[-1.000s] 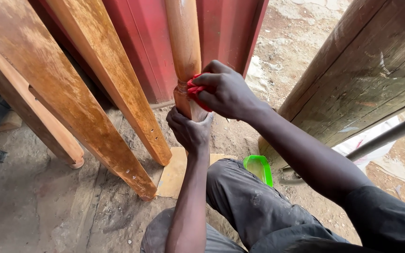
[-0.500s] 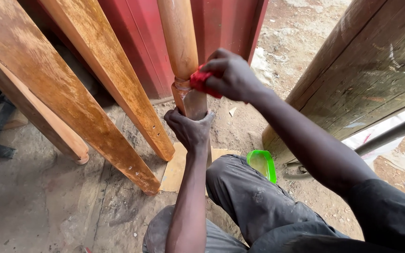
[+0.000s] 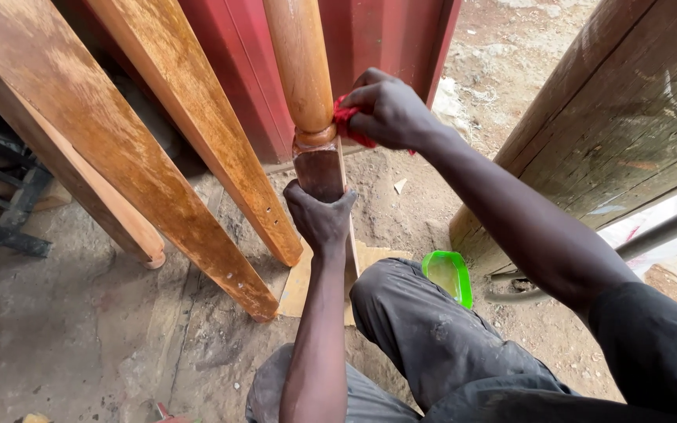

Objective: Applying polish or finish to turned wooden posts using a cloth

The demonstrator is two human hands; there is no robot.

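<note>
A turned wooden post (image 3: 301, 70) stands upright in front of me, round above and square and darker below a ring. My left hand (image 3: 320, 217) grips the square lower part from the front. My right hand (image 3: 389, 110) presses a red cloth (image 3: 346, 119) against the right side of the post, just above the ring. The cloth is mostly hidden under my fingers. My knees in grey trousers are below the post.
Several long wooden planks (image 3: 197, 133) lean against a red metal wall (image 3: 378, 39) on the left. A green container (image 3: 448, 274) sits on the dirt by my right knee. A big wooden panel (image 3: 628, 117) stands at right. Cardboard (image 3: 299, 282) lies under the post.
My right hand with the red cloth has slid up the post, from the square part to above the ring. My left hand has kept its grip.
</note>
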